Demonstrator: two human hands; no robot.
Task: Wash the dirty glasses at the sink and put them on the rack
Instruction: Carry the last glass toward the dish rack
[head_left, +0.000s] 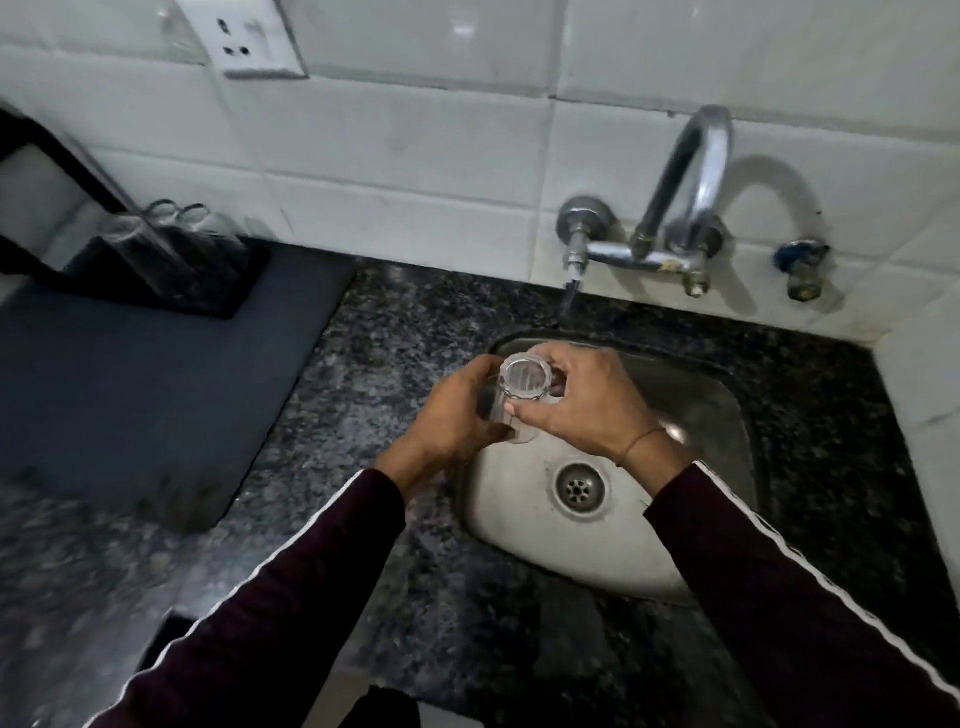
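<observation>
A clear ribbed glass (523, 383) is held over the left rim of the steel sink (691, 545), its thick end turned up toward me. My left hand (457, 415) wraps its side from the left. My right hand (587, 400) grips it from the right, fingers curled over the upper end. A thin stream of water (569, 296) runs from the tap's left outlet behind the glass and does not touch it. A black rack (228, 291) at the back left holds three clear glasses (171, 244), blurred.
The chrome wall tap (685, 187) arches over the sink's back edge, with a blue-handled valve (800, 265) to its right. A dark mat (130, 395) covers the speckled granite counter (374, 519) on the left. A wall socket (254, 36) sits above.
</observation>
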